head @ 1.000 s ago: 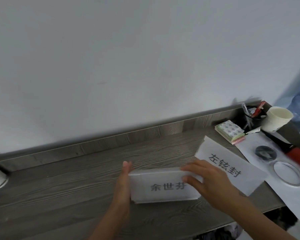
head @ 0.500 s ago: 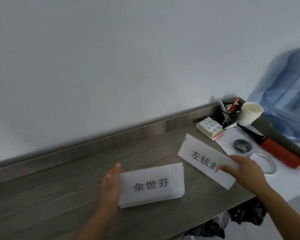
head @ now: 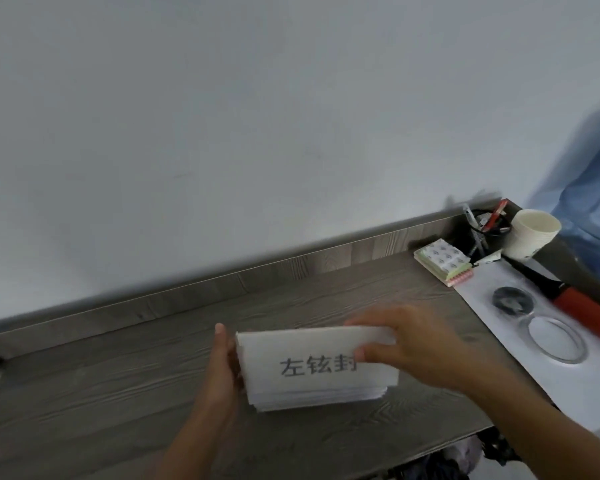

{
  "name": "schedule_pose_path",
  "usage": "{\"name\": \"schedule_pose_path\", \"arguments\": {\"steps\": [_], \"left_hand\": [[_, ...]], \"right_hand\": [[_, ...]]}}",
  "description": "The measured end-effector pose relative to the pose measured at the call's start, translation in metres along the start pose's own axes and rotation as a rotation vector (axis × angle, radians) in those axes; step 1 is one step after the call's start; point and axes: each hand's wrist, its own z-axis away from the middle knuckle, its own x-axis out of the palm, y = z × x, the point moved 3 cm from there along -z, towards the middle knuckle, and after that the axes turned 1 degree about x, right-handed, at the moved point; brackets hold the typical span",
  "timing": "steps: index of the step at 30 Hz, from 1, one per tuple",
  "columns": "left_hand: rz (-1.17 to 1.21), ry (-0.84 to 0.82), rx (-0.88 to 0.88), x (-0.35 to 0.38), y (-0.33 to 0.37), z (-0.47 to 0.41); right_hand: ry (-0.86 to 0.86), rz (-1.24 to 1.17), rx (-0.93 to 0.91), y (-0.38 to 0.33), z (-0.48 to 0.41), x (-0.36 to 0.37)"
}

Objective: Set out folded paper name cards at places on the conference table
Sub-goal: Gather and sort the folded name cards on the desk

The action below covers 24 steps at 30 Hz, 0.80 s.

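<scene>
A stack of folded white paper name cards [head: 312,368] lies on the grey wood-grain table [head: 118,393], near its front edge. The top card bears three printed dark characters. My left hand [head: 222,372] presses flat against the stack's left edge, fingers straight. My right hand [head: 409,344] pinches the top card's right end, thumb on the face next to the last character and fingers over its far edge.
At the back right stand a sticky-note pad [head: 444,261], a black pen holder [head: 485,230] and a paper cup [head: 532,233]. A white sheet [head: 534,341] carries a dark disc, a metal ring [head: 556,337] and a red-handled tool [head: 586,310]. A blue water bottle [head: 593,202] stands beyond.
My right hand took the separate card from the right and laid it on the stack, covering the earlier top card. My left hand stayed at the stack's left edge.
</scene>
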Motion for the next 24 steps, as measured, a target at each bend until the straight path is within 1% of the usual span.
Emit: {"name": "schedule_pose_path", "arguments": {"steps": [1,3,5,7,8,10,12,13,14,16,17,20,22,24], "left_hand": [[-0.021,0.030,0.030,-0.004,0.002,0.001],[-0.044,0.069,0.099,-0.012,0.006,0.007],[-0.105,0.078,0.140,-0.013,0.007,0.016],[-0.215,0.063,0.226,-0.011,0.005,0.027],[-0.305,0.060,0.289,-0.011,0.003,0.030],[-0.457,0.096,0.435,-0.011,0.002,0.033],[-0.473,0.107,0.529,-0.011,0.003,0.031],[-0.455,0.071,0.539,-0.009,0.001,0.027],[-0.418,0.024,0.522,-0.004,-0.001,0.025],[-0.309,-0.085,0.430,0.004,-0.009,0.018],[-0.243,-0.111,0.376,0.008,-0.013,0.014],[-0.115,-0.084,0.267,0.012,-0.020,0.004],[-0.115,-0.020,0.276,0.015,-0.021,0.001],[-0.176,0.079,0.321,0.016,-0.019,0.000]], "right_hand": [[-0.007,0.041,-0.013,0.001,-0.004,0.009],[-0.009,0.041,-0.024,0.005,-0.009,0.022],[-0.017,0.001,-0.015,0.011,-0.012,0.029],[-0.010,-0.087,0.006,0.018,-0.009,0.033],[0.028,-0.183,0.027,0.022,-0.005,0.034],[0.204,-0.421,0.078,0.036,0.005,0.037],[0.370,-0.579,0.111,0.054,0.016,0.049],[0.395,-0.640,0.136,0.063,0.020,0.060],[0.384,-0.696,0.157,0.069,0.024,0.074],[0.312,-0.784,0.179,0.073,0.025,0.098],[0.285,-0.821,0.187,0.071,0.022,0.105],[0.284,-0.845,0.212,0.056,0.013,0.107],[0.307,-0.872,0.211,0.050,0.008,0.106],[0.317,-0.906,0.227,0.051,0.006,0.109]]}}
